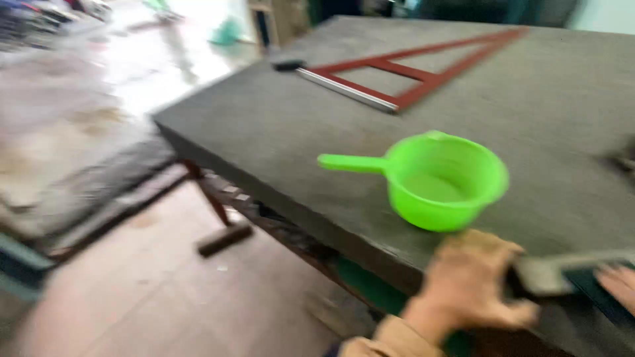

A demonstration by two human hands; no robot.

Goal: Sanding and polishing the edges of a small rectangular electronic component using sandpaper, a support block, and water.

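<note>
I am gripping the grey block (562,274) at the desk's (278,132) near edge, left hand (473,281) closed, right hand (618,284) resting flat; I am keeping it level.

The left hand (473,284) grips the near end of a grey flat tool (562,272) on the dark table (278,125), and the right hand (618,284) rests on it. Just beyond sits 1 green scoop (433,178); further back lies a red triangular frame (423,69). The view is blurred.
</note>
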